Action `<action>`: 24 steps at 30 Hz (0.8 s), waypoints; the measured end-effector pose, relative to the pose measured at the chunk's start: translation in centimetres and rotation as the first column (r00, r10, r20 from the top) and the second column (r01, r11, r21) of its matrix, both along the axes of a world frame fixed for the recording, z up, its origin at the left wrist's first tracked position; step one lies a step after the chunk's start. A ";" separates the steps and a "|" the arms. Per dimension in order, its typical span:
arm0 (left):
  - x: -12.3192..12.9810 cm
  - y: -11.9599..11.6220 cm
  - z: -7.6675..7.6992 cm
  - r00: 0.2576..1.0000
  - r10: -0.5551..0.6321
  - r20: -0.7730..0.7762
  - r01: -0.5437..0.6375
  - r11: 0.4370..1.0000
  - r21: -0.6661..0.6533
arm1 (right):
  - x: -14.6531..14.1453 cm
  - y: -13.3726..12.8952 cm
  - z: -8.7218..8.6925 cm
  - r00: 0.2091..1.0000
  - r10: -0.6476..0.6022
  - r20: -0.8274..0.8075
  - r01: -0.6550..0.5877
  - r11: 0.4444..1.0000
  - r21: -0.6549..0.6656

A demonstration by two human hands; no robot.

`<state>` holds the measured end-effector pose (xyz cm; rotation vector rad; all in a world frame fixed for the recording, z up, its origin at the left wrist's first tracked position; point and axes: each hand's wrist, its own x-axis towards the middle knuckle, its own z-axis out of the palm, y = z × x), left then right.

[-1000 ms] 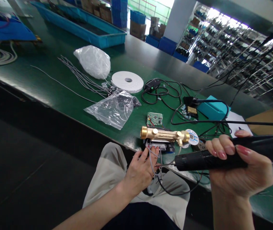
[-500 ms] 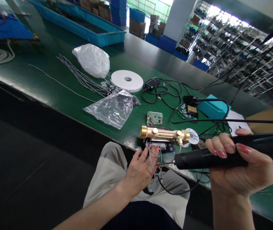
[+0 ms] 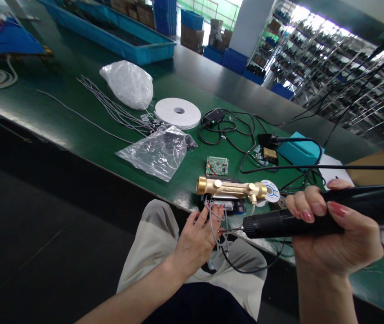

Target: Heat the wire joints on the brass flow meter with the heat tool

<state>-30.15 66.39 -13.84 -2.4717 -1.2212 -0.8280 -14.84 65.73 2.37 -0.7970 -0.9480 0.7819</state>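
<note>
Fingers of right hand wrap the black driver, tip beside left hand pinching grey wires.

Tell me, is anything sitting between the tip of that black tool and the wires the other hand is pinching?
Nothing visible does. The black tool, held in the right hand, points its thin tip straight at the grey wires pinched by the left hand, just below the brass fitting. Whether tip and wires already touch, I cannot tell.
</note>
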 end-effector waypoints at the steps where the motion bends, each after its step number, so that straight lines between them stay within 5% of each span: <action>1: 0.0 0.0 0.0 1.000 0.001 0.000 -0.001 1.000 0.000 | 0.0 0.0 0.0 1.000 -0.001 0.001 0.001 1.000 0.001; 15: 0.2 0.2 -0.5 1.000 0.008 0.028 -0.009 1.000 0.015 | 1.2 1.0 2.4 0.986 -0.142 0.092 0.133 0.986 0.099; 24: 0.0 0.0 -0.4 1.000 0.009 -0.026 -0.009 1.000 0.005 | -1.1 2.8 0.9 0.981 -0.112 0.158 0.091 0.987 0.131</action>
